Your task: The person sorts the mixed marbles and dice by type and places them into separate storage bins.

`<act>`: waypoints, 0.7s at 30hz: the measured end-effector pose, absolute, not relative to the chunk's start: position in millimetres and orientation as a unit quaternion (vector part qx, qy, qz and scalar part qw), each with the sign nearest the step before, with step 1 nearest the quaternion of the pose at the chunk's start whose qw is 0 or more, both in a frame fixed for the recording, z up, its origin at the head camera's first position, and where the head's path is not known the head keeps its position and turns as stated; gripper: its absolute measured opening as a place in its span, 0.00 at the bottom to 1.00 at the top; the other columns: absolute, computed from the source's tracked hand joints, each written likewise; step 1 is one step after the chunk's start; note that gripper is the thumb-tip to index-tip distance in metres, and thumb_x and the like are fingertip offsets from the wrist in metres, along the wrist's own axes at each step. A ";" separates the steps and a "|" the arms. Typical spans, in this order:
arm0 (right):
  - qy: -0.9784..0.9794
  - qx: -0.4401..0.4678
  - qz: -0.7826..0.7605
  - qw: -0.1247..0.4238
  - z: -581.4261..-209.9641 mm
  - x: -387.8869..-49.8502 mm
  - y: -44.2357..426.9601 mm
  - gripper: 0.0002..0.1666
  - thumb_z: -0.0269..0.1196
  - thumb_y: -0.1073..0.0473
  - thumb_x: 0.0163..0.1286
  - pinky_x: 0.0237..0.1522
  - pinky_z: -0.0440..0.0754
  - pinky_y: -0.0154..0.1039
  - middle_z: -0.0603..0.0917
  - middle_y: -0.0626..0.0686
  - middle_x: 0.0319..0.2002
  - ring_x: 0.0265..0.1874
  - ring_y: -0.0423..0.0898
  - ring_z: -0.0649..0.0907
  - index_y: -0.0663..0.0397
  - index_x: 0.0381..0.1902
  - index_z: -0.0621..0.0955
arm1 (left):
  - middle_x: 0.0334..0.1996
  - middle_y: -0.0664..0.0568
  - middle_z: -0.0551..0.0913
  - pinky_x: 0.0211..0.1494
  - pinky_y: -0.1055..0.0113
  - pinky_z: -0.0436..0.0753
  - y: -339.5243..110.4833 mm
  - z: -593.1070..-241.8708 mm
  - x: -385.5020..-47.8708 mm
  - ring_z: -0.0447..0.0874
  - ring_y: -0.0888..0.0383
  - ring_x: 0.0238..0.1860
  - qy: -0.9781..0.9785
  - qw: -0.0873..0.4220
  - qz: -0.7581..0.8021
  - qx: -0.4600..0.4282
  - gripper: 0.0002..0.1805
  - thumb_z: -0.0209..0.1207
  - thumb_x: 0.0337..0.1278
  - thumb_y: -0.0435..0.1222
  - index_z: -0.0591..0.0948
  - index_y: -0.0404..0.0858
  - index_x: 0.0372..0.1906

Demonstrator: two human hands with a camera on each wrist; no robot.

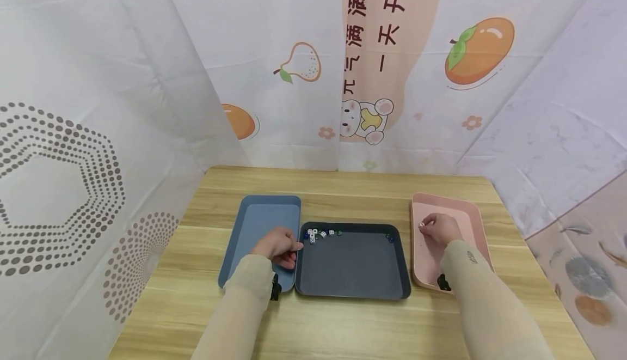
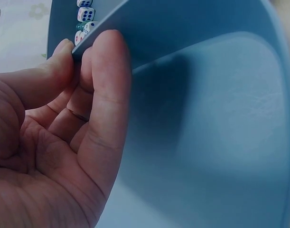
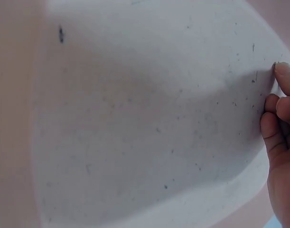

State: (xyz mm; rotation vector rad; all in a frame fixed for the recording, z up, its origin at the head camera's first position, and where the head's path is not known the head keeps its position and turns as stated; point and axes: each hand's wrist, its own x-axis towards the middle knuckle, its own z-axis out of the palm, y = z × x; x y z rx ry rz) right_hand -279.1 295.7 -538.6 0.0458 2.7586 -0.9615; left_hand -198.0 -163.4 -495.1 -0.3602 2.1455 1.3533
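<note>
My left hand point(image 1: 280, 246) is at the wall between the blue tray point(image 1: 268, 205) and the dark tray point(image 1: 352, 296). In the left wrist view, this hand point(image 2: 64, 128) has its thumb and fingers on either side of the rim point(image 2: 99, 28), pinching it. Inside the pink tray point(image 1: 453, 203), near its left wall, my right hand point(image 1: 443, 229) pinches a small white object point(image 1: 422, 224) that looks like a die. In the right wrist view, the curled fingers of the hand point(image 3: 285, 128) hide what they hold.
White dice point(image 1: 312, 236) and small blue and green pieces lie in the dark tray's back left corner. Another die point(image 1: 331, 232) is along its back wall, with dark blue pieces point(image 1: 390, 238) at the back right. Printed cloth hangs behind the wooden table point(image 1: 352, 185).
</note>
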 end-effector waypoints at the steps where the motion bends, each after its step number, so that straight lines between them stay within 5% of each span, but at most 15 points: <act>1: 0.938 0.018 -0.328 0.112 -538.6 -279.2 295.8 0.07 0.69 0.62 0.67 0.34 0.76 0.38 0.86 0.58 0.36 0.35 0.52 0.79 0.62 0.36 0.85 | 0.22 0.45 0.80 0.28 0.59 0.90 -163.2 -495.3 -197.8 0.81 0.55 0.17 0.803 0.286 0.506 -0.135 0.11 0.63 0.69 0.34 0.79 0.34 0.30; 21: 0.939 0.019 -0.323 0.113 -532.8 -273.6 298.7 0.26 0.65 0.56 0.71 0.33 0.76 0.39 0.82 0.61 0.37 0.33 0.52 0.78 0.70 0.59 0.80 | 0.22 0.45 0.79 0.26 0.61 0.90 -162.8 -499.9 -196.9 0.79 0.55 0.18 0.800 0.281 0.514 -0.130 0.12 0.62 0.70 0.34 0.77 0.36 0.29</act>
